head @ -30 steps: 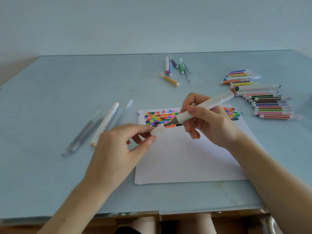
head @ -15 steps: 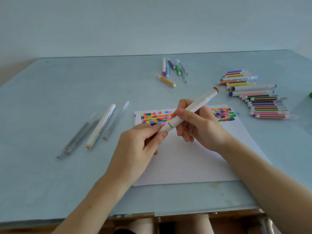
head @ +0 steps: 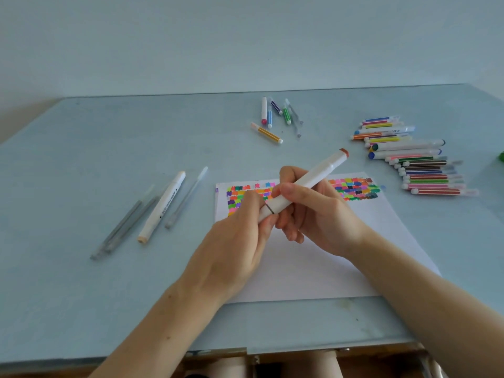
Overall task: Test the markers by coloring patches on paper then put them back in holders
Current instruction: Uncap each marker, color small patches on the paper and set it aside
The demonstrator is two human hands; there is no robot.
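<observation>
Over the middle of the table [head: 81, 296], above a sheet of paper [head: 313, 268], both hands hold one thick white marker [head: 305, 184] tilted up toward the far right corner, its brown end cap [head: 343, 151] in the air. The right hand [head: 313, 214] is curled around the middle of the barrel, thumb on top. The left hand [head: 240, 241] pinches the marker's lower, near end between thumb and fingers, at the dark ring on the barrel. The hands hide the middle of the coloured patches [head: 354, 188] that run along the far edge of the paper; patches show on either side of them. Toward the left edge of the table lie another white marker [head: 162, 207] with a tan end, two grey pens [head: 122, 227] just beside it, and a clear pen [head: 186, 197] on its other side. Near the far edge, behind the paper, a few short markers [head: 272, 115] lie scattered. Toward the right edge, a row of striped markers [head: 417, 159] lies side by side, touching, well apart from the hands. A green object [head: 501, 156] is cut off at the right edge.
</observation>
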